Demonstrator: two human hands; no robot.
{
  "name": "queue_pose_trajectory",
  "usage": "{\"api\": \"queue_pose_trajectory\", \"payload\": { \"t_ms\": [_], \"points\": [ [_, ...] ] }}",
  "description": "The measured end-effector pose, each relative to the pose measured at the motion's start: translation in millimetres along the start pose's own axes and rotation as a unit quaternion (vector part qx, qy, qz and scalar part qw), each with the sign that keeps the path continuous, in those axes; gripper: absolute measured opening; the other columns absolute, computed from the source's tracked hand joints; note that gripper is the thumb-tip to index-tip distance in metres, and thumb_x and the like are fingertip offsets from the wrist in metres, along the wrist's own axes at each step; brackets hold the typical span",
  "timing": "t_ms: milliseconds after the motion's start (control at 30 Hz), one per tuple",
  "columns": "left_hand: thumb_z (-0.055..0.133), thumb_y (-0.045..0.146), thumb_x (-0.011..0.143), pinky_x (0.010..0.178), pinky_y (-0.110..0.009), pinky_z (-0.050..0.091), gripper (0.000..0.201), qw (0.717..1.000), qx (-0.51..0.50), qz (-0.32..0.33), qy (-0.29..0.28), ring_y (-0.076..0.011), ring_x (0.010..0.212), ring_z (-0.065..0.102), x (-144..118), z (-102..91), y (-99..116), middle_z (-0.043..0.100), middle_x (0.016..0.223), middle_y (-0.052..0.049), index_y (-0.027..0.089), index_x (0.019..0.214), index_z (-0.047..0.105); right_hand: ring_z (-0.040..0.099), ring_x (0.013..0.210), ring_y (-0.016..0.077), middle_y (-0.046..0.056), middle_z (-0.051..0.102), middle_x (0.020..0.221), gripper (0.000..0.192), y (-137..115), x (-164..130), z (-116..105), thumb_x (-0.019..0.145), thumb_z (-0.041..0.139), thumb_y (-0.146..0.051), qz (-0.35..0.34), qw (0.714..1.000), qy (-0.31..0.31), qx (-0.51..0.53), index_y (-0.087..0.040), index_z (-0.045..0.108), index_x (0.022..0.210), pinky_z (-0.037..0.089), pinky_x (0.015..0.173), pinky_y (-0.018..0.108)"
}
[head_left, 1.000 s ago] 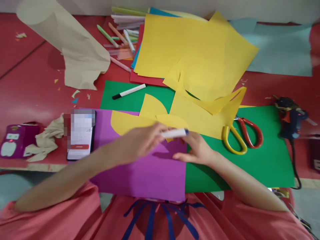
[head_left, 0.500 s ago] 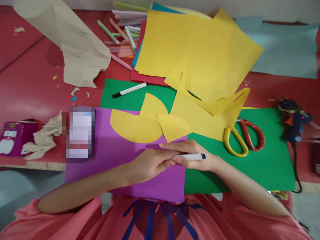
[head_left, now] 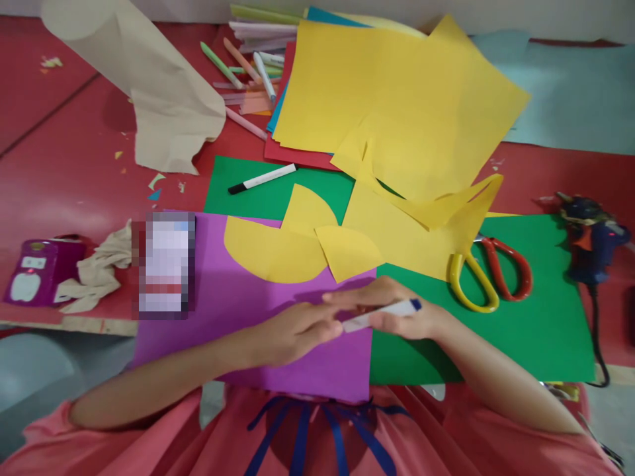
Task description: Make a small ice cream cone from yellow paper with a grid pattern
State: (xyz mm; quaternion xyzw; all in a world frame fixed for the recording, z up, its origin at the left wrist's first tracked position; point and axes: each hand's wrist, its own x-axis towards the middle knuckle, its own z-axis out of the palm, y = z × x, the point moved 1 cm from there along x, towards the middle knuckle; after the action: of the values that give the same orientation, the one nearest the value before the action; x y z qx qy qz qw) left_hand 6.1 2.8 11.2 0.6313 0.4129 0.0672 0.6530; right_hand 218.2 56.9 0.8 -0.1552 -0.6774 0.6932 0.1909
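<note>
My right hand (head_left: 404, 307) has its fingers closed round a white marker (head_left: 394, 312) with a dark blue end, which points up to the right. My left hand (head_left: 288, 330) lies over the purple sheet (head_left: 213, 277) with fingers stretched out. Its thumb tip is right at the marker's left end, and its fingertips meet those of my right hand. Just beyond my hands are a yellow paper circle with a quarter cut out (head_left: 278, 254) and a separate yellow quarter piece (head_left: 350, 250), which overlaps the circle's edge.
To the right, yellow-and-red-handled scissors (head_left: 471, 284) rest on a green sheet (head_left: 540, 330), with a glue gun (head_left: 588, 238) beyond. A black-tipped marker (head_left: 262, 178) lies ahead, before stacked yellow paper (head_left: 397, 92). A blurred-out phone (head_left: 166, 261) and purple device (head_left: 44, 271) are at left.
The marker has tilted, its blue end rising to the right. My left hand has drawn slightly left, exposing more of the marker. The whole view has shifted slightly.
</note>
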Motion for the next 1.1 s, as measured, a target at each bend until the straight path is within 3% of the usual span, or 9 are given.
{"api": "queue_pose_trajectory", "payload": {
  "t_ms": [100,167,233,300,500,667,833,933,1100],
  "points": [
    [0.028,0.036,0.099,0.065,-0.030,0.048,0.035,0.978,0.158,-0.028,0.136,-0.0175,0.071,0.060,-7.6,-30.3,-3.0,0.064,0.082,-0.002,0.022,0.118,0.054,0.054,0.044,0.0120,0.001,0.067,0.061,0.049,3.6,-0.7,-13.2,0.089,0.049,-0.055,0.037,0.973,0.197,0.114,-0.017,0.068,0.112,0.041,0.041,0.022],
    [0.032,0.028,0.096,0.085,-0.042,0.049,0.033,0.904,0.350,-0.014,0.244,-0.0259,0.097,0.062,-10.2,-51.9,-7.1,0.066,0.103,-0.010,0.018,0.113,0.057,0.047,0.038,0.0109,-0.002,0.061,0.052,0.042,7.4,1.0,-19.3,0.086,0.051,-0.055,0.034,0.935,0.300,0.187,-0.017,0.068,0.094,0.037,0.037,0.022],
    [0.035,0.024,0.093,0.096,-0.050,0.044,0.034,0.826,0.481,0.004,0.294,-0.0322,0.113,0.057,-9.8,-66.8,-12.0,0.062,0.121,-0.016,0.015,0.116,0.058,0.046,0.037,0.0103,-0.001,0.058,0.049,0.037,10.6,4.5,-22.2,0.084,0.052,-0.051,0.027,0.912,0.339,0.231,-0.017,0.066,0.081,0.036,0.036,0.021],
    [0.037,0.021,0.093,0.102,-0.053,0.040,0.035,0.777,0.542,0.039,0.316,-0.0340,0.121,0.053,-6.8,-71.7,-15.4,0.056,0.133,-0.018,0.013,0.119,0.058,0.047,0.038,0.0107,0.000,0.058,0.049,0.036,12.8,8.2,-23.1,0.083,0.052,-0.049,0.034,0.902,0.348,0.253,-0.017,0.066,0.075,0.036,0.036,0.021],
    [0.044,0.025,0.096,0.107,-0.044,0.041,0.036,0.790,0.545,0.168,0.224,-0.0270,0.129,0.050,13.1,-42.0,-16.8,0.055,0.138,-0.012,0.018,0.128,0.057,0.052,0.037,0.0126,0.000,0.061,0.051,0.038,16.0,10.0,-25.0,0.079,0.054,-0.053,0.062,0.898,0.356,0.253,-0.018,0.067,0.078,0.042,0.039,0.026],
    [0.043,0.025,0.096,0.107,-0.042,0.039,0.040,0.778,0.567,0.199,0.185,-0.0248,0.130,0.051,23.9,-22.0,-21.2,0.055,0.140,-0.009,0.018,0.134,0.054,0.069,0.069,0.0173,0.004,0.072,0.083,0.031,13.2,11.4,-28.4,0.080,0.064,-0.046,0.058,0.917,0.348,0.187,-0.021,0.071,0.098,0.056,0.063,0.031],
    [0.049,0.025,0.094,0.101,-0.042,0.043,0.037,0.783,0.548,0.227,0.186,-0.0269,0.125,0.054,27.8,-19.1,-21.0,0.060,0.133,-0.012,0.017,0.128,0.060,0.065,0.064,0.0134,0.002,0.068,0.076,0.019,7.9,34.4,-31.3,0.083,0.067,-0.036,0.103,0.938,0.327,0.046,-0.019,0.070,0.088,0.053,0.060,0.027],
    [0.047,0.023,0.094,0.095,-0.041,0.047,0.034,0.770,0.548,0.253,0.205,-0.0260,0.116,0.060,30.2,-21.6,-21.3,0.066,0.125,-0.012,0.013,0.123,0.062,0.062,0.061,0.0119,0.001,0.065,0.074,0.014,13.8,48.4,-32.6,0.083,0.066,-0.031,0.084,0.946,0.312,-0.001,-0.017,0.064,0.084,0.049,0.058,0.025],
    [0.042,0.020,0.095,0.089,-0.038,0.050,0.033,0.778,0.521,0.276,0.215,-0.0231,0.110,0.063,32.4,-31.0,-23.0,0.068,0.122,-0.011,0.010,0.119,0.062,0.056,0.058,0.0117,0.000,0.061,0.065,0.018,24.9,52.6,-33.8,0.085,0.061,-0.032,0.096,0.935,0.319,-0.121,-0.017,0.060,0.076,0.043,0.054,0.025]
  ]
}}
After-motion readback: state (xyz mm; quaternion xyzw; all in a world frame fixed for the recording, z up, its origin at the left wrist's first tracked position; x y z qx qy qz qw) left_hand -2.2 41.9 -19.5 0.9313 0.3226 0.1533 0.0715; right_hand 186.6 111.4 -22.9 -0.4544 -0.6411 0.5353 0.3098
